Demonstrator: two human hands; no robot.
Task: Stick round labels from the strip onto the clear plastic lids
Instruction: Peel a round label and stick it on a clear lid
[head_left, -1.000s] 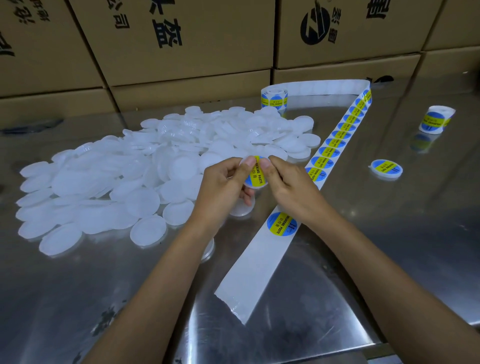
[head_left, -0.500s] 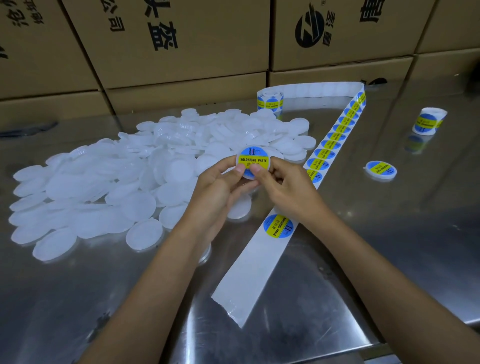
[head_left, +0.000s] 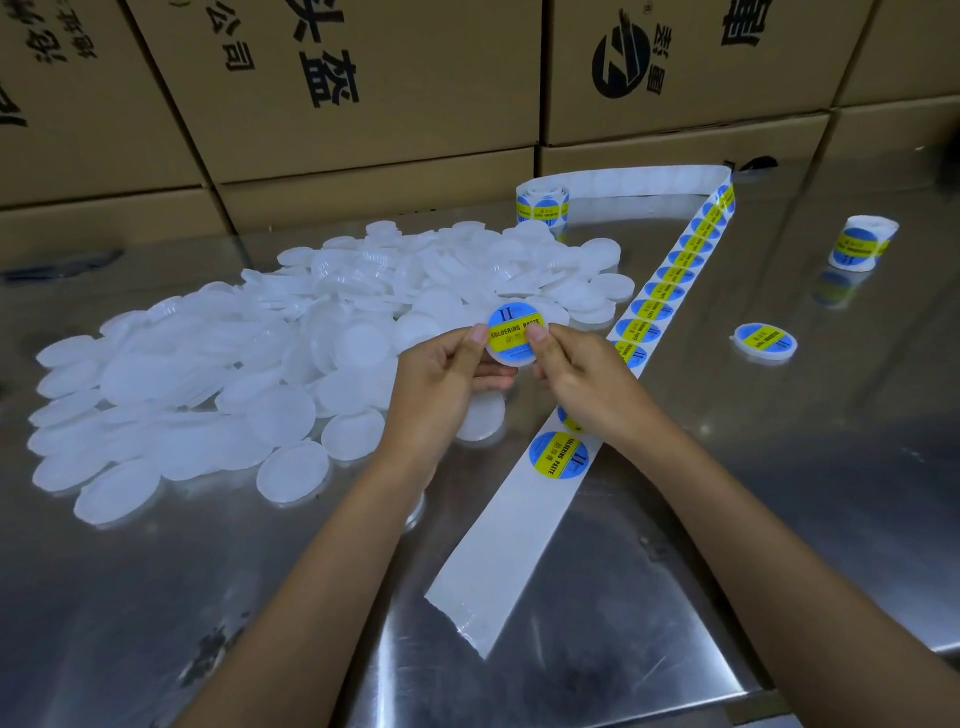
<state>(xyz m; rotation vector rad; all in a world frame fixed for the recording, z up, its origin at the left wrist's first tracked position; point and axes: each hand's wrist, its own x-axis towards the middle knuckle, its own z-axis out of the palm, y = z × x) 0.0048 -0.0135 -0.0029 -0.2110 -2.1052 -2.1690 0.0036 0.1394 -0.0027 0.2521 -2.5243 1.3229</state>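
While both thumbs press its glossy round label (head_left: 514, 332), left hand (head_left: 441, 374) and right hand (head_left: 582, 384) pinch one translucent lid (head_left: 511, 358).

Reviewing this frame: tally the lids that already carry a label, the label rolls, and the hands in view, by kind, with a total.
Labelled lids: 2, the held lid and the finished lid lying on the table
Label rolls: 2, the strip's roll and the spare roll
Hands: 2, left hand and right hand
Total: 6
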